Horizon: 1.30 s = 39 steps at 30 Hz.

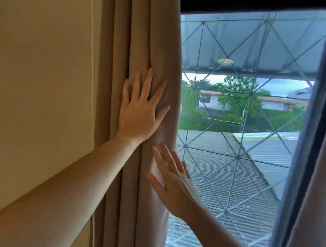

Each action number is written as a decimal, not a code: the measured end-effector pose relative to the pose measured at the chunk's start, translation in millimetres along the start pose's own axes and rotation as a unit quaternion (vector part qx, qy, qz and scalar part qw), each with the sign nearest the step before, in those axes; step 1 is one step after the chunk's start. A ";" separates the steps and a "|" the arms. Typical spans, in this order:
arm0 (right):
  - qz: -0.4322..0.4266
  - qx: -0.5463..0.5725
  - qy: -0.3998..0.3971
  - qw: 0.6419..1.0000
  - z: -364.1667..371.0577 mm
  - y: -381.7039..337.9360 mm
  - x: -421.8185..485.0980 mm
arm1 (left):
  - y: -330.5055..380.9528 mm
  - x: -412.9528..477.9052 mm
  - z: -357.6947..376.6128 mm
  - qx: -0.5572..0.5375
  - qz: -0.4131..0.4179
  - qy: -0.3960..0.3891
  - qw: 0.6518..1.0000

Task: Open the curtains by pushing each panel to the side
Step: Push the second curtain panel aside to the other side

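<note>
Two flat palms, left hand [139,110] and right hand [173,182], fingers spread, gripping nothing, on bunched left curtain panel [163,42].
Beige wall [38,68]; window [240,112]; right curtain panel [319,202] cut off at frame edge.

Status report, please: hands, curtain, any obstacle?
Left hand flat on left curtain panel, fingers spread. Right hand open at its edge. Panel bunched beside wall; window showing. No obstacle.

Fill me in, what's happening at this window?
A person is opening the curtains. Both hands lie flat and open against the left curtain panel, which is bunched into folds beside the wall: the left hand higher up, the right hand lower, at the panel's inner edge. Most of the window is uncovered, showing rooftops and trees outside. The right curtain panel hangs at the window's right edge, with neither hand on it.
</note>
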State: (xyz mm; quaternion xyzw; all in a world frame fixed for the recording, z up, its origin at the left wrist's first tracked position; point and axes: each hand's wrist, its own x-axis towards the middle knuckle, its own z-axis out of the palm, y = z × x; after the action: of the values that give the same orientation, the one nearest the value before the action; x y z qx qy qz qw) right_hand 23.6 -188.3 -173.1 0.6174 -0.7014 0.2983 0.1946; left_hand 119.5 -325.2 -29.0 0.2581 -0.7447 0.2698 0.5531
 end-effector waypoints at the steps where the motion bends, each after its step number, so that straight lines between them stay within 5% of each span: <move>1: 0.005 -0.006 -0.002 1.000 -7.9 5.8 -9.8 | 10.8 -0.4 -4.5 -0.009 0.002 0.002 1.000; 23: 0.117 -0.189 -0.002 0.975 -150.1 120.9 -149.8 | 244.1 29.8 -18.3 -0.159 0.133 0.035 0.978; 39: 0.240 -0.328 0.071 0.911 -222.3 181.1 -179.1 | 397.1 88.5 -3.6 -0.343 0.233 0.088 0.906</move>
State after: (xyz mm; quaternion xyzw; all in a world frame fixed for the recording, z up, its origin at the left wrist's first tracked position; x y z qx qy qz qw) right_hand -146.4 103.2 -154.4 0.3091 -0.8713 0.1323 0.3575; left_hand -171.7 -43.9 10.9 -0.1531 -0.7784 0.1403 0.5925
